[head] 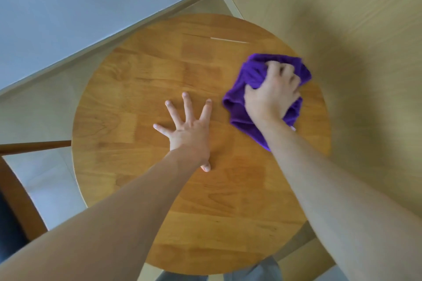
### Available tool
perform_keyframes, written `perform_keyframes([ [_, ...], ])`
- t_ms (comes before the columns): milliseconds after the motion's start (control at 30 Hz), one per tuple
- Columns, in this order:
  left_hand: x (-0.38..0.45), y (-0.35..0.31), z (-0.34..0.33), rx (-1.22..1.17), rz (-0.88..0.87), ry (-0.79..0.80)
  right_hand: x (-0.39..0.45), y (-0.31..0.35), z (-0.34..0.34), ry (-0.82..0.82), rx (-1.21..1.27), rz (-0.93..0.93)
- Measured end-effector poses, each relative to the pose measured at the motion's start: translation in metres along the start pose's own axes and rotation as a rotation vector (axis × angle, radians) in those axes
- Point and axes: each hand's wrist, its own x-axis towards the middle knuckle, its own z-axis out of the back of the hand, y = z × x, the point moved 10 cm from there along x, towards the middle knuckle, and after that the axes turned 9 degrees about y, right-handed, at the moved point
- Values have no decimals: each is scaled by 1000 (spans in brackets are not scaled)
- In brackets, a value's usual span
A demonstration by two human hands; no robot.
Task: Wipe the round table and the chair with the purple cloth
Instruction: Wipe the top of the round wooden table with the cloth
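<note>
Your right hand [272, 93] grips the bunched purple cloth [251, 75] on the right side of the round table [141, 189]. Your left hand [188, 132] lies flat, fingers spread wide, near the middle.

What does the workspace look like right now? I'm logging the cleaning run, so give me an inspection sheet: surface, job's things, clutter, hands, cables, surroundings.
Surface: round table, wooden top, with a thin pale streak near its far edge.
Job's things: purple cloth bunched on the right part of the top; chair at the left edge, only partly in view.
Clutter: nothing seen.
Hands: left hand flat on the top, fingers spread; right hand grips the cloth, blurred.
Cables: nothing seen.
Surroundings: pale wall on the left, beige wall on the right, meeting in a corner behind the table.
</note>
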Motion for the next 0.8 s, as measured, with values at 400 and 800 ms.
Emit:
perform_keyframes([
  [400,-4,-4,2,16,23,12,-42,-122,27,87,-44,160],
  [800,-4,2,-1,9,18,-3,-84,-3,-16,262,-101,566],
])
